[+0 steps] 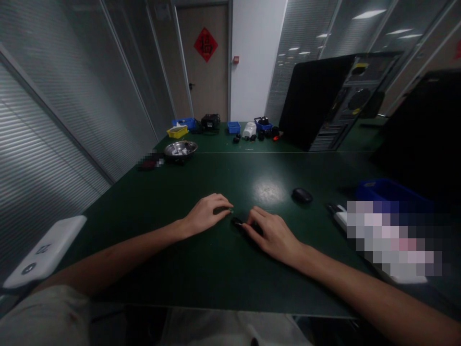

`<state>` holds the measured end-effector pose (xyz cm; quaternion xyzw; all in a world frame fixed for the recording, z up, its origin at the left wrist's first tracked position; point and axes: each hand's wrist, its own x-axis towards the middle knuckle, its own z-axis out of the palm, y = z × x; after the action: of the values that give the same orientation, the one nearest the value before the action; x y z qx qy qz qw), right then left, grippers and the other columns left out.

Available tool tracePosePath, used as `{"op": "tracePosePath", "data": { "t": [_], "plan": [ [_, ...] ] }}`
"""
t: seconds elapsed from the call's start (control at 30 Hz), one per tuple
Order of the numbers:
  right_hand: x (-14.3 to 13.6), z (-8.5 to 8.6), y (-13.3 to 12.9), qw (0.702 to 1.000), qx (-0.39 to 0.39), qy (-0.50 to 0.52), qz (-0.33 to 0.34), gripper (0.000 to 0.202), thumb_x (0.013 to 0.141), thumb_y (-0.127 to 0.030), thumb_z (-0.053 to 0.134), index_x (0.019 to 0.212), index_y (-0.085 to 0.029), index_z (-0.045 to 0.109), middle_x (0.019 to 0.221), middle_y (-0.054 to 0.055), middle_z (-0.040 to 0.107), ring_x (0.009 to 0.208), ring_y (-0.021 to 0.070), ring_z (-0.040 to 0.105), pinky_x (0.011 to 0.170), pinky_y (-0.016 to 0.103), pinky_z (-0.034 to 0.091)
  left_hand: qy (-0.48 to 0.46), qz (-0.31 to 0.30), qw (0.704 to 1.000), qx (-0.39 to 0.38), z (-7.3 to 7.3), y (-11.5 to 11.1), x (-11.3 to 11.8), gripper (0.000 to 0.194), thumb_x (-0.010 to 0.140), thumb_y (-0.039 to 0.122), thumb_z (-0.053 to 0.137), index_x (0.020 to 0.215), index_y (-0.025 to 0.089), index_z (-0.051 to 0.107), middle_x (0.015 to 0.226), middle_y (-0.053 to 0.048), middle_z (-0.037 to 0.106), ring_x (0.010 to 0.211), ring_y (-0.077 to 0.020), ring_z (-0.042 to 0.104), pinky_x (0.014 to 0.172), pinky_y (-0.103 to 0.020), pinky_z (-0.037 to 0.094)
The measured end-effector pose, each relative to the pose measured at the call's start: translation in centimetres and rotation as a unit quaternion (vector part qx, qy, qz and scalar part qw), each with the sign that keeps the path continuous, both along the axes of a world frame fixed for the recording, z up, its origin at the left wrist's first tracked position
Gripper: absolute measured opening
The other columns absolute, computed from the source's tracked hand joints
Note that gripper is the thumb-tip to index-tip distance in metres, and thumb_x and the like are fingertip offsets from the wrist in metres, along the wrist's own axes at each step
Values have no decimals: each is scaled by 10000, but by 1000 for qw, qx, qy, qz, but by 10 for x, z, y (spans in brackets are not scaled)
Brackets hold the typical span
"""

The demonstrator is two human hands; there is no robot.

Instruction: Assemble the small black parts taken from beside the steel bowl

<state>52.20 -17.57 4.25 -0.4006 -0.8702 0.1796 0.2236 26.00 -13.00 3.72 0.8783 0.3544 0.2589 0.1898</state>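
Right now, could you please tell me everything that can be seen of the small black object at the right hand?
The small black object looks slim and dark, with a pale glint near the fingertips; its material and finer parts are too small to tell. Its free end points toward the left hand, apart from it. The right hand pinches its near end, low over the green table; whether it touches the tabletop is unclear.

You wear pale, soft-looking cloth [54,312], light gray or cream, with folds in it. Your left arm [144,252] and right arm [345,276] are bare, and so are your left grip [207,211] and right grip [272,233].
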Motion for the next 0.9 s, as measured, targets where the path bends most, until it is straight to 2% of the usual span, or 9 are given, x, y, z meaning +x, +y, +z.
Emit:
{"op": "tracePosePath", "data": {
  "t": [0.07, 0.17, 0.23, 0.33, 0.43, 0.53, 0.7, 0.8, 0.9],
  "plan": [
    [1, -1, 0, 1000, -1, -1, 3, 143, 1053, -321, 524, 970, -216, 576, 961, 20, 600, 721, 145, 572, 652, 280, 417, -11, -37, 999, 8, 3, -6, 2, 296, 992, 177, 600, 1270, 205, 700, 1218, -82, 687, 1128, -215, 603, 987, -374, 499],
    [2, -2, 1, 1000, 0, -4, 7, 122, 1047, -321, 535, 991, -220, 575, 970, 17, 603, 731, 148, 578, 656, 285, 412, -6, -128, 992, 8, 6, -14, 4, 376, 979, 201, 638, 1355, 208, 651, 1247, -87, 693, 1151, -223, 588, 1003, -386, 501],
    [2, -2, 1, 1000, 0, -6, 7, 120, 1046, -322, 539, 989, -222, 574, 964, 14, 603, 721, 147, 574, 645, 286, 403, 5, -145, 989, 15, 6, -14, 3, 356, 994, 225, 631, 1349, 208, 657, 1225, -90, 702, 1139, -228, 592, 995, -398, 506],
    [3, 0, 0, 1000, -1, -9, 8, 126, 1042, -323, 547, 973, -221, 577, 951, 13, 599, 713, 146, 568, 637, 284, 400, 13, -110, 993, 31, 4, -8, -2, 284, 1020, 216, 583, 1281, 212, 696, 1175, -92, 702, 1123, -229, 601, 980, -408, 514],
    [3, 1, 0, 1000, -1, -10, 12, 133, 1044, -326, 543, 976, -218, 581, 957, 18, 598, 718, 147, 567, 641, 285, 402, 12, -83, 996, 21, 4, -3, -6, 265, 1010, 211, 595, 1255, 220, 694, 1234, -89, 676, 1183, -226, 591, 1014, -404, 513],
    [3, 2, 0, 1000, 1, -13, 10, 143, 1046, -330, 541, 972, -214, 580, 958, 21, 596, 728, 150, 571, 651, 289, 403, 23, -86, 996, 1, 6, -3, -5, 292, 1015, 197, 574, 1293, 228, 659, 1292, -82, 656, 1217, -216, 592, 1052, -397, 503],
    [3, 2, 0, 1000, -3, -14, 11, 152, 1047, -334, 541, 964, -212, 581, 954, 19, 596, 725, 147, 566, 648, 287, 403, 70, -78, 994, 1, 6, 2, -10, 301, 1043, 220, 519, 1320, 229, 639, 1260, -87, 665, 1180, -214, 613, 1030, -386, 513],
    [3, 3, 0, 1000, -5, -11, 15, 147, 1046, -328, 543, 968, -211, 587, 963, 23, 600, 729, 146, 568, 650, 286, 411, 66, -18, 998, 6, 1, 20, -27, 301, 1039, 252, 531, 1318, 233, 642, 1284, -82, 663, 1188, -220, 617, 1036, -399, 515],
    [4, 3, 0, 1000, -6, -10, 16, 146, 1048, -327, 541, 973, -211, 591, 967, 21, 601, 729, 145, 570, 652, 287, 414, 55, 79, 995, -10, -5, 50, -57, 331, 1028, 278, 547, 1342, 233, 637, 1329, -79, 660, 1189, -231, 630, 1014, -408, 538]
  ]
}}
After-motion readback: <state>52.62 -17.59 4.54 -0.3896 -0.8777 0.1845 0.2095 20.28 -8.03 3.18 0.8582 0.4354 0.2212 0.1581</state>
